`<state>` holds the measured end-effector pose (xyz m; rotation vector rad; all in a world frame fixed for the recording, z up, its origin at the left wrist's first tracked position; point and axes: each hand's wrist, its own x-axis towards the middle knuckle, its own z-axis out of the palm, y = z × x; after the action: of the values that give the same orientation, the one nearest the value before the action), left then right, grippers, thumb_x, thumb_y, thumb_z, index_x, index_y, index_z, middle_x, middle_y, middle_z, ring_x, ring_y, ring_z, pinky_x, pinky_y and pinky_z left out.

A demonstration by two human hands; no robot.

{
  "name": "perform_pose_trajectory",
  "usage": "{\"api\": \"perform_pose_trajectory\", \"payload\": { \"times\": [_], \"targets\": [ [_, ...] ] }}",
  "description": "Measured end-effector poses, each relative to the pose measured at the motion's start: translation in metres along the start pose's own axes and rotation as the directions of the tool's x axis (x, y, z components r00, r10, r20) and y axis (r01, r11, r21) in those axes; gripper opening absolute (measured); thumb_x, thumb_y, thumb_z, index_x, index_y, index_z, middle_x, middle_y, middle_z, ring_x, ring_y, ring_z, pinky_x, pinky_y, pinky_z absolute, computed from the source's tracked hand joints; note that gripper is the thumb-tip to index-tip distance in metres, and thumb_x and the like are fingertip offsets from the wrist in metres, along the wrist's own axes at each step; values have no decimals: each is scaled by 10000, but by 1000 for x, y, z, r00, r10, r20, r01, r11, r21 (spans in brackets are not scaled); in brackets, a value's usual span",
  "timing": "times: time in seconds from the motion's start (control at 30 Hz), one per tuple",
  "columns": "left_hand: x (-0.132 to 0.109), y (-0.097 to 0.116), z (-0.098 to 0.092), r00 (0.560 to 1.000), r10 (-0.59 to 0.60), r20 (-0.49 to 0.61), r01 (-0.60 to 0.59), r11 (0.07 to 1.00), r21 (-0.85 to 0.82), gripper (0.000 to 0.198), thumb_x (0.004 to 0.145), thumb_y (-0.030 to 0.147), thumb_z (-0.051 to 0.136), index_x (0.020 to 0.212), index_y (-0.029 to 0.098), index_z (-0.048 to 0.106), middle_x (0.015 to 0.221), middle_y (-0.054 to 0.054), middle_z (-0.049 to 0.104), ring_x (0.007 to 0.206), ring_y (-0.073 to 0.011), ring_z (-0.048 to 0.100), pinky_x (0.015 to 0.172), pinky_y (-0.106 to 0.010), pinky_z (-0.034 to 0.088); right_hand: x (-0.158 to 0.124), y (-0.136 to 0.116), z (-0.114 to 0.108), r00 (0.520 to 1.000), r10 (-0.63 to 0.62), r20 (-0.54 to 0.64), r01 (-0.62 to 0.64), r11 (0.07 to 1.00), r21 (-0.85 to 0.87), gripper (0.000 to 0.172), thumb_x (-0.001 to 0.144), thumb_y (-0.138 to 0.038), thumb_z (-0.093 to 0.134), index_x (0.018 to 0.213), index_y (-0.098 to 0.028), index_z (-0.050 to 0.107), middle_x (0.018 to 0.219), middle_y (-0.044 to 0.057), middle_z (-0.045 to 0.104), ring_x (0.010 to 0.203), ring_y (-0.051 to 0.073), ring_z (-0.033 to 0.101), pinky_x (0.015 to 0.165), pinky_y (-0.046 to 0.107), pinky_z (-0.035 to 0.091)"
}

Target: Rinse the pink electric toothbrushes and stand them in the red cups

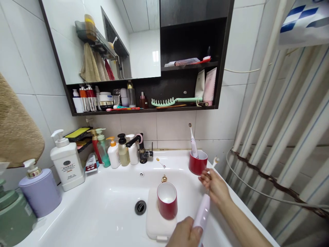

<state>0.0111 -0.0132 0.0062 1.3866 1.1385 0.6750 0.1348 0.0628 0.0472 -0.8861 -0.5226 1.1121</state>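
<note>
My left hand [185, 231] is closed around a pale pink electric toothbrush handle [202, 215], its bare tip pointing up toward my right hand. Just above that tip, my right hand [215, 187] has its fingers curled together; a white toothbrush head [215, 162] sticks out behind them, its lower part hidden by the hand. Close to my right fingertips stands a red cup [198, 164] with a white electric toothbrush [193, 142] upright in it. A second red cup [167, 206], white inside, sits tilted on a white case [156, 224] in the basin. Another small brush head [161, 162] lies on the back ledge.
The white sink [108, 206] has a drain [140, 207] left of the case and a black faucet [141, 147] behind. Several pump bottles [67, 164] line the left rim. A dark mirror cabinet [190, 85] hangs above. Pipes [282, 154] run along the right side.
</note>
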Motion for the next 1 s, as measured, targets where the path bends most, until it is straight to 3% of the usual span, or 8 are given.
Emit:
{"api": "perform_pose_trajectory", "payload": {
  "times": [0.1, 0.23, 0.3, 0.47, 0.63, 0.73, 0.83, 1.0],
  "targets": [
    [6, -3, -1, 1000, 1, -26, -5, 991, -134, 327, 630, 506, 321, 629, 179, 333, 483, 52, 405, 344, -44, 357, 356, -184, 275, 6, -1, -5, 997, -6, 80, 24, 973, -231, 104, 620, -261, 442, 664, -173, 476, 511, -44, 471, 425, 48, 438, 421, 176, 385],
    [16, 3, -10, 978, -37, -206, -37, 937, -347, 391, 597, 573, 283, 621, 183, 308, 507, 51, 395, 351, -44, 357, 342, -185, 271, 9, 20, 19, 964, -17, 265, 204, 684, -700, 222, 656, -302, 371, 788, -156, 475, 414, -70, 374, 375, 62, 402, 383, 189, 361],
    [18, 7, -16, 961, -54, -270, -59, 919, -391, 420, 574, 601, 280, 594, 183, 301, 500, 52, 384, 355, -44, 356, 347, -188, 273, 18, 35, 38, 959, -17, 282, 238, 585, -775, 221, 657, -284, 373, 816, -155, 459, 434, -65, 402, 388, 69, 427, 395, 197, 371],
    [22, 9, -22, 943, -67, -327, -107, 868, -486, 498, 490, 667, 298, 610, 184, 315, 507, 48, 384, 355, -49, 356, 346, -198, 272, 61, 66, 72, 969, -13, 246, 231, 397, -889, 137, 671, -236, 408, 633, -140, 498, 515, -8, 494, 487, 90, 480, 479, 230, 394],
    [30, 5, -24, 937, -69, -341, -118, 859, -499, 528, 471, 690, 286, 611, 181, 315, 485, 50, 389, 338, -49, 362, 330, -191, 267, 85, 84, 85, 960, -18, 280, 276, 222, -935, 186, 712, -271, 382, 766, -139, 501, 792, 25, 524, 697, 103, 487, 628, 291, 386],
    [32, 5, -25, 937, -81, -339, -109, 855, -506, 533, 471, 692, 286, 622, 181, 316, 473, 53, 391, 325, -47, 355, 316, -190, 270, 86, 88, 90, 943, -21, 332, 330, 181, -927, 158, 691, -244, 417, 721, -132, 524, 823, 71, 520, 773, 151, 476, 678, 306, 352],
    [32, 6, -25, 937, -95, -337, -98, 853, -513, 532, 470, 689, 294, 629, 182, 319, 477, 51, 397, 330, -51, 363, 315, -191, 275, 82, 94, 95, 920, 11, 391, 382, 186, -905, 183, 691, -247, 419, 813, -138, 502, 909, 65, 490, 808, 155, 462, 699, 330, 350],
    [29, 9, -27, 937, -85, -339, -105, 856, -506, 523, 484, 687, 267, 615, 183, 305, 474, 51, 397, 329, -46, 356, 317, -186, 265, 73, 98, 100, 909, 78, 409, 371, 295, -881, 259, 717, -266, 376, 945, -155, 429, 958, 46, 465, 801, 134, 470, 667, 335, 390]
  ]
}}
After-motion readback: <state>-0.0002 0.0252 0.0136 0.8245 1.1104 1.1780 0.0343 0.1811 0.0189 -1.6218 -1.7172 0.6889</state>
